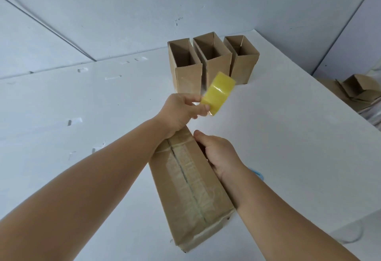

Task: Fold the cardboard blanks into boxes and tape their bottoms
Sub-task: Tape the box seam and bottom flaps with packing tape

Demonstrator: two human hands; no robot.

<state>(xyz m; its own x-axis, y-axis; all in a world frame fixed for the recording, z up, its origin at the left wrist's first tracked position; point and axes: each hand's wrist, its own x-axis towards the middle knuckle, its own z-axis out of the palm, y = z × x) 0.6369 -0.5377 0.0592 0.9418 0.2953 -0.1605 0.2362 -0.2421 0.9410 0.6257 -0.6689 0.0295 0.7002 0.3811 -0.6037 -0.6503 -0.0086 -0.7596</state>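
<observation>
The left hand [181, 110] pinches a yellowish roll of clear tape [218, 93] above the white table [82, 116], fingers curled on its edge. The right hand [218, 153] grips the right side of a cardboard box [189, 190] lying bottom-up on the table, tape covering its centre seam. Three open-topped boxes [208, 60] stand in a row at the far edge.

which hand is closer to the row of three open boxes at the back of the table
Left. The left hand, holding the yellow tape roll, is raised just before the three open boxes; the right hand grips the taped box nearer the person.
</observation>
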